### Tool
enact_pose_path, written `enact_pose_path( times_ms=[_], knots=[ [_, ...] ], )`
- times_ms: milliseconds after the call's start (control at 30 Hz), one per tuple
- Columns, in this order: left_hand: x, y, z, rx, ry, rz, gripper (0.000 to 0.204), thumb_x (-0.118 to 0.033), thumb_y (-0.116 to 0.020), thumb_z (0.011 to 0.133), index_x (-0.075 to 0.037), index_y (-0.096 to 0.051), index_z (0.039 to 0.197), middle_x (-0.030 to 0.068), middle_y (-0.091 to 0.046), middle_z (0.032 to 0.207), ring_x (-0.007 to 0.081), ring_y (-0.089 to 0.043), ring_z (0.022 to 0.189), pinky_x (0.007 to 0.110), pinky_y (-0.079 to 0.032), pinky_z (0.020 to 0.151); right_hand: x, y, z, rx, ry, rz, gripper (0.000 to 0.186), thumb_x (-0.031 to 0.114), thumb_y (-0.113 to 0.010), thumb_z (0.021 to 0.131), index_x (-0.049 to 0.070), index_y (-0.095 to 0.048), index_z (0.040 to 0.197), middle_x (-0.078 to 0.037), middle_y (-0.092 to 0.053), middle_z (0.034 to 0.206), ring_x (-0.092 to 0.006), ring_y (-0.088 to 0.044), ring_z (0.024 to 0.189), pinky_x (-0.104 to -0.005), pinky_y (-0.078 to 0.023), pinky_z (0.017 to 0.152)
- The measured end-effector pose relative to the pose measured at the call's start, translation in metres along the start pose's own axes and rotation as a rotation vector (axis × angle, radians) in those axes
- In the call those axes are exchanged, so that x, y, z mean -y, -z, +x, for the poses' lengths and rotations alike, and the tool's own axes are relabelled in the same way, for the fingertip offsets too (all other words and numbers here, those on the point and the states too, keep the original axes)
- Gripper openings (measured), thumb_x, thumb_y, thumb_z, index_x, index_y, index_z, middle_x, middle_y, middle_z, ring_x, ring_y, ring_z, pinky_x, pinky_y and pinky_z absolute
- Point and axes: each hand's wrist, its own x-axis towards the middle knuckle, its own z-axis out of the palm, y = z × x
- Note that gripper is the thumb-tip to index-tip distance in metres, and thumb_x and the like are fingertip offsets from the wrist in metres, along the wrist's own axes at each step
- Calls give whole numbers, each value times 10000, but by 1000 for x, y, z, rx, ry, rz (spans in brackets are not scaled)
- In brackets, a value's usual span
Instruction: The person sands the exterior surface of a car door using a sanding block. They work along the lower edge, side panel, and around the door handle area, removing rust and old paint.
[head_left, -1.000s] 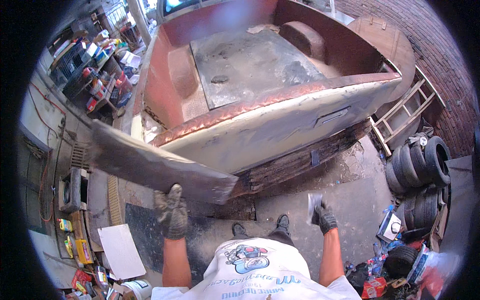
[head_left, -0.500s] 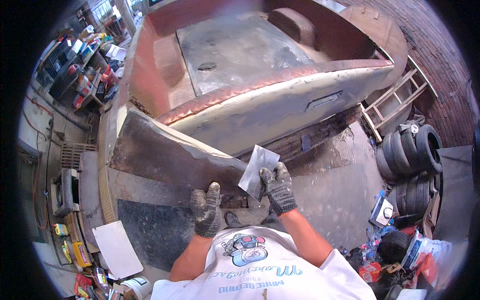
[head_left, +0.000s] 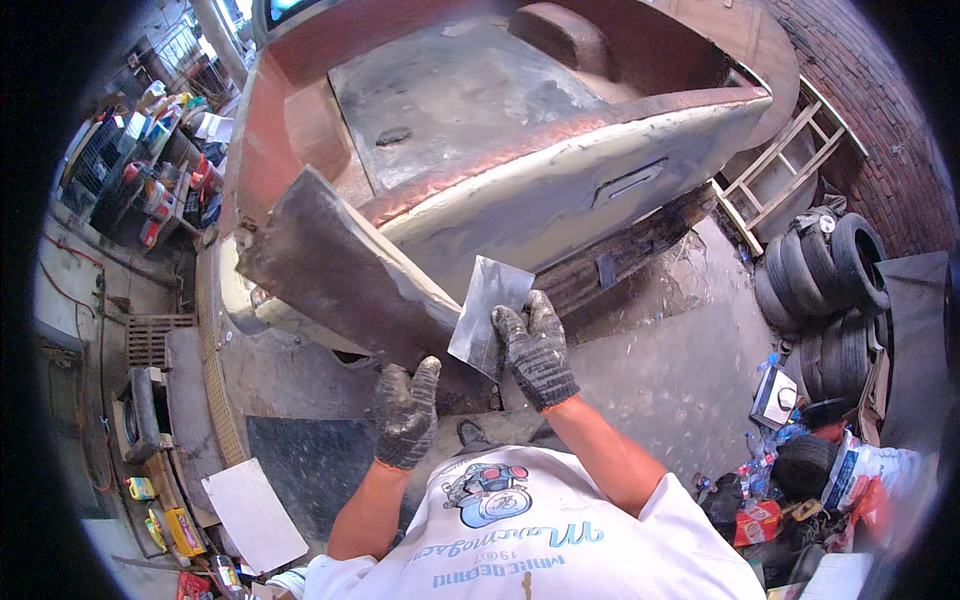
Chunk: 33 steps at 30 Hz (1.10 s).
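Observation:
A long dark metal panel (head_left: 345, 265) with a pale edge hangs tilted between me and the vehicle's open bed. Its far end is raised toward the left. At its near end is a flat grey rectangular metal piece (head_left: 490, 315); whether this is part of the panel or separate, I cannot tell. My right hand (head_left: 535, 350), in a dirty knit glove, is closed on that piece's right edge. My left hand (head_left: 407, 410), gloved alike, is closed at the panel's near lower edge, some of its fingers hidden. The vehicle's tailgate (head_left: 580, 190) is just beyond, patched grey and cream.
A reddish vehicle bed (head_left: 290, 120) fills the far side. Stacked tyres (head_left: 820, 270) and a wooden frame (head_left: 790, 170) stand at right, with bottles and bags below. At left are a white board (head_left: 255, 515), a cluttered bench and a dark floor mat (head_left: 300, 465).
The panel's far end has risen and swung toward the vehicle bed, uncovering more of the vehicle's corner. Both hands keep their hold, and my view has shifted slightly.

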Motion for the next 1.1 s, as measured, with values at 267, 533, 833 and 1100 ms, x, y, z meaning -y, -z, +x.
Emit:
enact_pose_path(
  times_ms=[267,533,833,1100],
  knots=[
    [19,4,-12,284,-499,488,195,-174,-601,953,1,-644,1028,203,-654,1008,357,-620,897,414,-479,801,32,4,12,-29,80,-24,245,184,-643,908,-8,-550,1027,-201,-634,878,-329,-634,791,-428,-487,727],
    [13,11,-3,435,-102,218,154,-136,-602,945,-3,-650,1006,195,-674,931,358,-638,839,417,-496,751,48,7,27,-54,87,-7,227,174,-633,910,-10,-560,1020,-213,-632,902,-360,-624,831,-436,-480,762],
    [53,5,-13,446,-711,386,273,-95,-612,868,20,-624,1115,192,-675,987,350,-639,875,425,-507,796,71,15,69,-386,595,-725,247,241,-589,962,8,-642,1022,-179,-644,931,-255,-622,853,-364,-494,783],
    [14,7,9,36,-6,61,260,-186,-617,950,37,-589,1080,192,-648,988,314,-603,880,403,-476,811,41,52,66,-389,304,-174,281,267,-609,949,-3,-580,1020,-136,-641,886,-214,-598,772,-369,-494,690]
  ],
)
